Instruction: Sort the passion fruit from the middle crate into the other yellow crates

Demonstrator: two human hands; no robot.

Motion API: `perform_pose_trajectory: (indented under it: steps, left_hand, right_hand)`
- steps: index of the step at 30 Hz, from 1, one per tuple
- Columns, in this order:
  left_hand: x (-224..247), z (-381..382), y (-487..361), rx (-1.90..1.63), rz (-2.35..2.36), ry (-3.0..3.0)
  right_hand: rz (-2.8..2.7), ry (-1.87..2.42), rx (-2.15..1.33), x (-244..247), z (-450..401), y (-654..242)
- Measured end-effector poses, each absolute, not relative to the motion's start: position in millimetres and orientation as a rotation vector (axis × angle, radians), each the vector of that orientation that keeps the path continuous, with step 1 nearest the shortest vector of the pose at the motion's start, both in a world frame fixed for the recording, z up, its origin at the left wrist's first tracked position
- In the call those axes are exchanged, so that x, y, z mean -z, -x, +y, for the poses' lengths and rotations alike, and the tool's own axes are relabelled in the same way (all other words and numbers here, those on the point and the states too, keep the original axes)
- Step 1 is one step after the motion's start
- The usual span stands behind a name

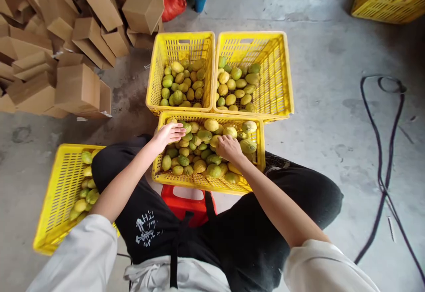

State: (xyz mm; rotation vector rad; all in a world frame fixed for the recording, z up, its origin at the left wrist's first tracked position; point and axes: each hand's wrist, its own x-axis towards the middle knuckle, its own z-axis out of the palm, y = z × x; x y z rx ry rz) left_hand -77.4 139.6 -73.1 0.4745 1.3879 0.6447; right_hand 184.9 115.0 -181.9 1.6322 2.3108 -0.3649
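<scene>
Head view: L hand (171,133) flat & open, fingers straight, pointing R, over the L end of the near crate (261,150). R hand (229,147) curled, fingertips down among the fruit, R of crate's middle; can't tell if it's gripping, as the knuckles hide the tips. Yellow fruit (214,141) lies just L of R hand's fingertips, prob. touching; R hand much nearer to it than L hand. Its long axis is unclear, part covered. Greenish fruit (248,146) sits R of R hand, long axis approx. L–R, same as crate's. Behind: L rear crate (153,73) & R rear crate (279,68), both w/ fruit.
</scene>
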Motion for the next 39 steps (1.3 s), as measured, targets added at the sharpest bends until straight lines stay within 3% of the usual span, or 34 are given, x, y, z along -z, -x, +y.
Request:
perform_pose_trajectory:
  steps: [15, 39]
  left_hand:
    - [71, 136, 88, -0.698, 1.321, -0.518]
    - [89, 127, 67, -0.319, 1.405, -0.668]
  right_hand:
    - [2.348, -1.602, 0.042, 235, 111, -170]
    - [2.455, -1.180, 0.639, 227, 140, -144]
